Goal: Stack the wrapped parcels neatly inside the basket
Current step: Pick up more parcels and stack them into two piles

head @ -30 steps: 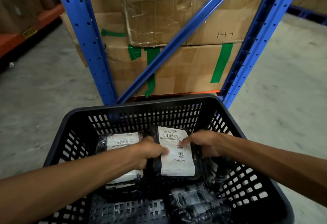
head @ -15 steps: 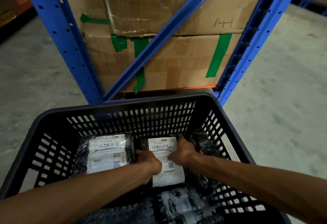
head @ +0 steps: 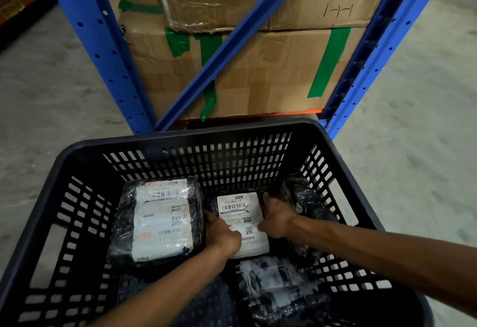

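A black slatted basket [head: 196,135] fills the lower part of the head view. Inside, a black-wrapped parcel with a white label [head: 238,209] lies low near the far wall. My left hand [head: 222,233] grips its left edge and my right hand [head: 277,219] grips its right edge. A second labelled parcel [head: 161,221] lies flat to the left, close beside it. A dark wrapped parcel [head: 307,203] leans against the right wall. Another shiny wrapped parcel [head: 276,288] lies nearer me, under my forearms.
A blue steel rack [head: 100,50] with a diagonal brace stands just beyond the basket. It holds taped cardboard boxes [head: 271,68]. Grey concrete floor [head: 413,133] spreads on both sides.
Both hands have carried the labelled parcel down and toward the far wall of the basket, settling it beside the left parcel. The camera has shifted a little.
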`<act>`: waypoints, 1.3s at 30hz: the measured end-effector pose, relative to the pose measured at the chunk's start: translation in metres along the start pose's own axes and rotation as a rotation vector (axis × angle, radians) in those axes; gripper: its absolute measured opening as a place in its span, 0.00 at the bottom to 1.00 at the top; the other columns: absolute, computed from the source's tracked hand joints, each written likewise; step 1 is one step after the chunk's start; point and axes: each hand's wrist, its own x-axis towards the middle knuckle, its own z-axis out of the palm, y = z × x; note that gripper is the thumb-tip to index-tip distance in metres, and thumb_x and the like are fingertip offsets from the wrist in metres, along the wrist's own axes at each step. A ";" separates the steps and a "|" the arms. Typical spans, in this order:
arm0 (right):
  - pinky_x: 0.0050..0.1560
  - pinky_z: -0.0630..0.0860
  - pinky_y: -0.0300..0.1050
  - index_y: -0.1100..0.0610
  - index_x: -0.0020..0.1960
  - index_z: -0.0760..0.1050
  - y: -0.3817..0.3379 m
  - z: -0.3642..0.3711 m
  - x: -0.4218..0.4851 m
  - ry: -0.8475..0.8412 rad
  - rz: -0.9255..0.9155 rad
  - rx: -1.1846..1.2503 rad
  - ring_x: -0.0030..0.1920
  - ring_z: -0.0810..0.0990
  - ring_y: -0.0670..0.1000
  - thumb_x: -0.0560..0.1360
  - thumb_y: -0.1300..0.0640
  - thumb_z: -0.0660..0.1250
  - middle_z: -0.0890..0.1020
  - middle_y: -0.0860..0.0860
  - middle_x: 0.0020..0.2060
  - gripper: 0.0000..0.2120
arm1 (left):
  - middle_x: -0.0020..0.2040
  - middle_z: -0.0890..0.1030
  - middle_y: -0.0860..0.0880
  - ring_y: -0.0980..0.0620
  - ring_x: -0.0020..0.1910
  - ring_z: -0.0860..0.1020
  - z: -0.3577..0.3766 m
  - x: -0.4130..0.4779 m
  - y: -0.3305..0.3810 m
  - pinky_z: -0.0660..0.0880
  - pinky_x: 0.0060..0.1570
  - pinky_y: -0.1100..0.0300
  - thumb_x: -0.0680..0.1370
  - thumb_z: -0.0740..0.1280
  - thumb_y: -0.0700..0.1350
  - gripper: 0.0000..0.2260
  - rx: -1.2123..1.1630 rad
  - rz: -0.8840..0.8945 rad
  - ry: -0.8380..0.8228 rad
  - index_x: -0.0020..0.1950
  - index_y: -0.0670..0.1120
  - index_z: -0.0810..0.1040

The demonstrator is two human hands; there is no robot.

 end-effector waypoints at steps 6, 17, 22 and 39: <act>0.55 0.80 0.47 0.59 0.62 0.80 0.020 -0.069 -0.064 0.234 -0.552 -0.384 0.59 0.82 0.56 0.70 0.64 0.63 0.85 0.54 0.56 0.20 | 0.80 0.37 0.47 0.47 0.80 0.39 0.003 -0.050 -0.018 0.47 0.76 0.57 0.78 0.66 0.46 0.42 0.148 0.254 -0.260 0.80 0.45 0.38; 0.80 0.47 0.59 0.55 0.82 0.52 0.040 -0.073 -0.075 0.010 -0.520 -1.428 0.82 0.43 0.56 0.69 0.47 0.75 0.48 0.57 0.82 0.49 | 0.80 0.43 0.39 0.41 0.79 0.41 0.106 -0.080 0.035 0.50 0.78 0.51 0.75 0.63 0.62 0.44 0.427 0.206 -0.207 0.80 0.39 0.48; 0.80 0.51 0.61 0.57 0.76 0.65 0.040 -0.057 -0.058 0.055 -0.620 -1.556 0.79 0.58 0.60 0.71 0.45 0.72 0.68 0.57 0.76 0.38 | 0.77 0.56 0.41 0.44 0.78 0.52 0.102 -0.079 0.031 0.59 0.75 0.54 0.78 0.58 0.61 0.31 0.396 0.243 -0.110 0.74 0.43 0.67; 0.68 0.71 0.60 0.48 0.69 0.74 -0.024 -0.155 -0.030 -0.338 -0.173 0.432 0.66 0.79 0.57 0.65 0.27 0.67 0.82 0.51 0.65 0.39 | 0.55 0.85 0.46 0.46 0.55 0.82 -0.109 -0.085 0.011 0.76 0.58 0.48 0.71 0.69 0.62 0.22 -0.834 0.256 -0.268 0.58 0.50 0.82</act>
